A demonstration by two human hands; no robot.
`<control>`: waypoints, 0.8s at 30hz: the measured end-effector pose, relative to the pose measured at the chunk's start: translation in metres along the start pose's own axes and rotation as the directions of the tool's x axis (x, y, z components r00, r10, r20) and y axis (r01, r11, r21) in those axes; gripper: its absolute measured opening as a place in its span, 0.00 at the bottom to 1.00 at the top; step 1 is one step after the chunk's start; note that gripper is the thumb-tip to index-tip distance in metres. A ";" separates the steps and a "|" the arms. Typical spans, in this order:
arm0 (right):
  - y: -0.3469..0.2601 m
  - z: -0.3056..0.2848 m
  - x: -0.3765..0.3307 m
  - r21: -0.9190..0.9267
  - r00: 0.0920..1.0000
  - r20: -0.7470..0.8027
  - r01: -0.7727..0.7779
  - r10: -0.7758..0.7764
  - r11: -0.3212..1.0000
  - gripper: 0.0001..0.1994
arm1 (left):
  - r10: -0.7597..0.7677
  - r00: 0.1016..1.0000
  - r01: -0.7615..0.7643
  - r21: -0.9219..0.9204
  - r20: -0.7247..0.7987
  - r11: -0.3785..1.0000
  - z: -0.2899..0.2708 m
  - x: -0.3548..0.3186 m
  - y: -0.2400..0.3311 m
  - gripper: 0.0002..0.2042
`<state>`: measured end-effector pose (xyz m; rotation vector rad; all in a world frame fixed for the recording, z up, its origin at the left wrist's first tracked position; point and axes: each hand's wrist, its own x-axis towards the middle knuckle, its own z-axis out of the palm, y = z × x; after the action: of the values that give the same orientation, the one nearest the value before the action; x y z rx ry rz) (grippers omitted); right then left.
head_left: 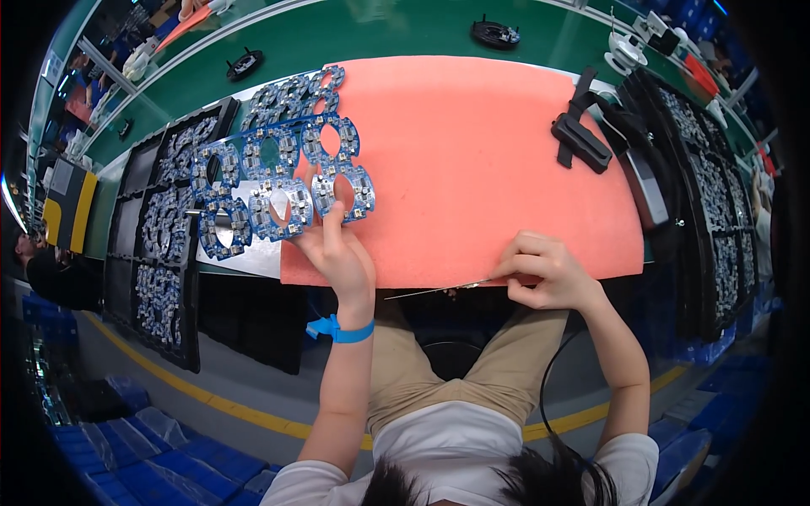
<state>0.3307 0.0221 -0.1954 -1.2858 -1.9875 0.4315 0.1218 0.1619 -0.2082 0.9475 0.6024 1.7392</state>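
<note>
My left hand (339,257), with a blue band at its wrist, is closed on the lower right corner of a blue circuit board panel (283,184). The panel is made of several joined ring-shaped boards with small parts on them, and it is raised and tilted above the bench's left side. Near the front edge of the orange mat (472,169), my right hand (542,268) pinches a thin, pale strip (434,291). That strip points left, past the mat's edge and over my lap; whether it is a tool or a board offcut I cannot tell.
Another board panel (283,99) lies behind the held one. Black trays of boards stand at the left (192,291) and right (675,152). A black strapped device (582,143) rests on the mat's right. Two black fixtures sit on the green bench (380,38) at the back.
</note>
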 end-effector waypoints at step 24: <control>0.001 0.001 -0.005 0.010 1.000 0.018 -0.010 0.009 1.000 0.12 | -0.016 1.000 0.016 -0.002 -0.003 1.000 -0.003 0.000 -0.002 0.32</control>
<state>0.3318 0.0182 -0.1981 -1.2899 -1.9923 0.4582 0.1205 0.1622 -0.2111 0.9362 0.6086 1.7275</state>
